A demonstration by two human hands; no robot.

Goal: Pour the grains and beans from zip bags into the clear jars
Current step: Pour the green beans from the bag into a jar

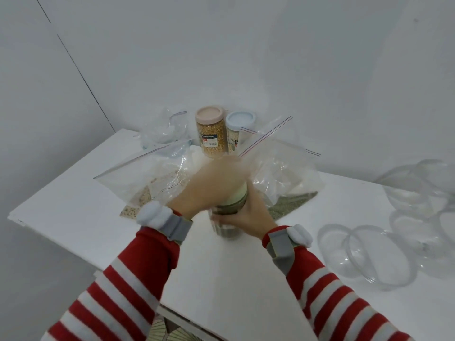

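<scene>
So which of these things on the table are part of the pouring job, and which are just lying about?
Part of the job: green-lidded jar, left hand on its lid, right hand round it; oat bag; green bean bag; corn jar; blue-lidded jar.
Lying about: crumpled empty bag; clear bowls.

- Views on my feed: one, head-worn, wide-angle.
- Facing: forward and steeply down onto the white desk (73,193), wall (246,57) behind it.
- Nearness: close; striped sleeves (138,279) enter from the bottom edge, left hand (209,185) and right hand (246,215) meeting at a jar (227,228) near centre.
- Edges: I see wide-angle bending toward the frame sides.
</scene>
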